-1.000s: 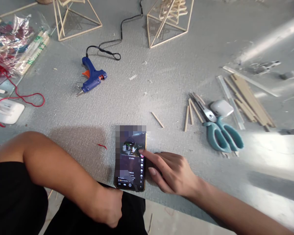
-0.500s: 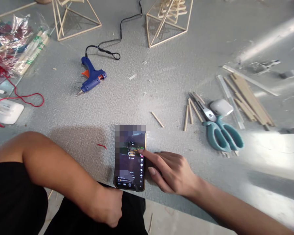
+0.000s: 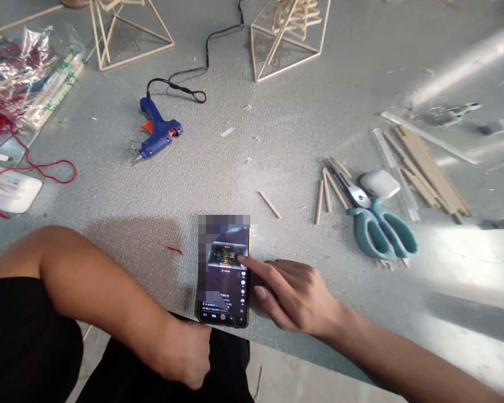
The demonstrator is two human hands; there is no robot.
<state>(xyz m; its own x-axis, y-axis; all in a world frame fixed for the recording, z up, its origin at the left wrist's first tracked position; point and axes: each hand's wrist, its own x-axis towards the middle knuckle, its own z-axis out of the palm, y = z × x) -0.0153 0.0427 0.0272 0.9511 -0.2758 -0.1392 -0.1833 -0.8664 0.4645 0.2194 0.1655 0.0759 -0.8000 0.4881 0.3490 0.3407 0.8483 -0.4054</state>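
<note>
Right now your index fingertip (image 3: 242, 259) presses the lit screen of the phone (image 3: 223, 274), the other fingers of your right hand (image 3: 292, 296) loosely curled and gripping nothing. That phone lies flat at the near edge of the grey table (image 3: 277, 123). Your left hand (image 3: 183, 351) hangs below the table edge in a loose fist, apparently empty. Farther out lie teal scissors (image 3: 378, 226) beside wooden sticks (image 3: 327, 193), and a blue glue gun (image 3: 157, 134).

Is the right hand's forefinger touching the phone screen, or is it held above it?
Touching. In the head view the right hand lays its forefinger tip on the right edge of the lit phone screen, with no gap visible between them.
</note>
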